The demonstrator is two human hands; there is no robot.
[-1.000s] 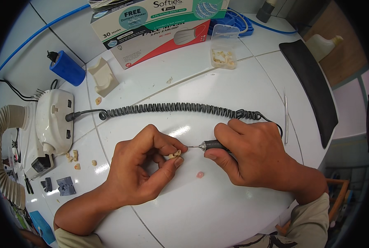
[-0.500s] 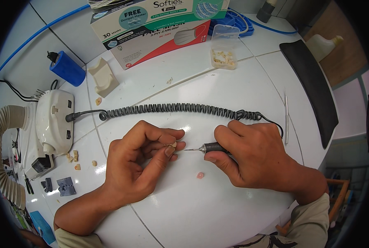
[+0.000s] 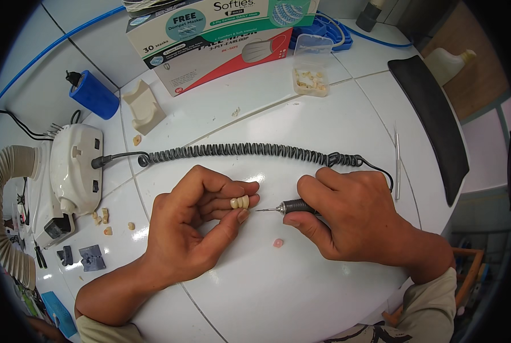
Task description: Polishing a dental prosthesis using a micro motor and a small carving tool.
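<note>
A short row of cream-coloured artificial teeth rests between the thumb and fingers of my left hand. My right hand is wrapped round a dark dental handpiece. From its metal nose a thin bur points left toward the teeth, its tip a little apart from them. A black coiled cord runs behind both hands from the handpiece to a white control unit. In front of the handpiece, a small pink piece lies on the white tiled worktop.
Two mask boxes stand at the back, beside a clear lidded box of tooth pieces. Grey blocks and several cream bits lie at left, near a ribbed hose. A metal hand tool and black pad are at right.
The teeth have been turned in my left fingers, so that more of the row shows. My right hand and the handpiece have hardly moved.
</note>
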